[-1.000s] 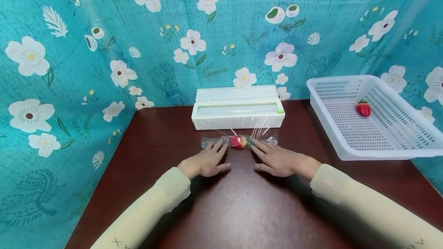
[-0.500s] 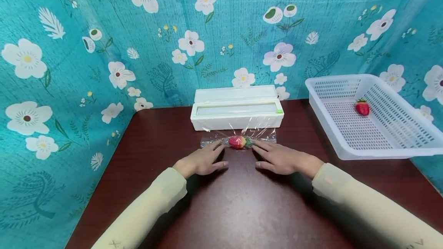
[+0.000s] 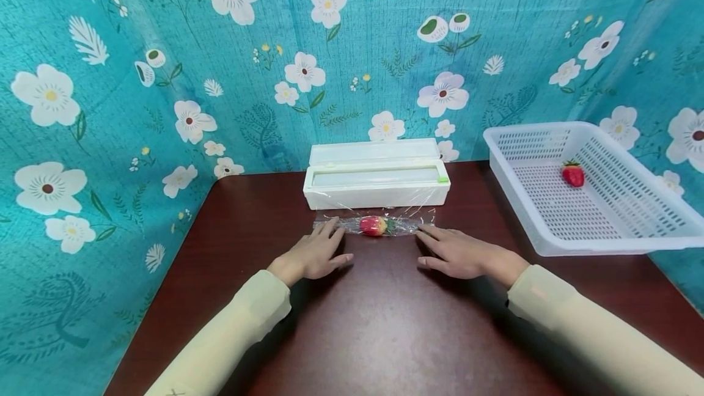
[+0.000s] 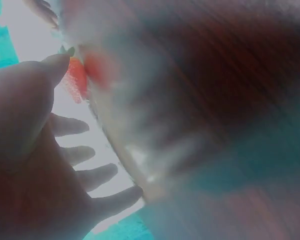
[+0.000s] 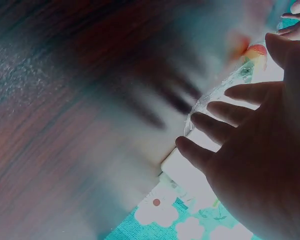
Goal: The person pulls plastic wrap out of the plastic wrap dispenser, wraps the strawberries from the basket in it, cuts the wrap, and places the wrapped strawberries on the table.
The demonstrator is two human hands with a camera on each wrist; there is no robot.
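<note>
A red strawberry with green leaves lies on its side on the dark table, under clear cling film. The film runs back from it to the white cling film box, whose lid stands up. My left hand touches the film left of the strawberry, fingers outstretched. On the other side, my right hand rests its straight fingertips at the film's right end. Both wrist views show spread fingers with nothing gripped: the left hand and the right hand.
At the right stands a white plastic basket with another strawberry inside. A blue flowered cloth hangs behind and beside the brown table.
My hands have slid apart, the left one leftward and the right one rightward, away from the strawberry. More of the film beside it now shows.
</note>
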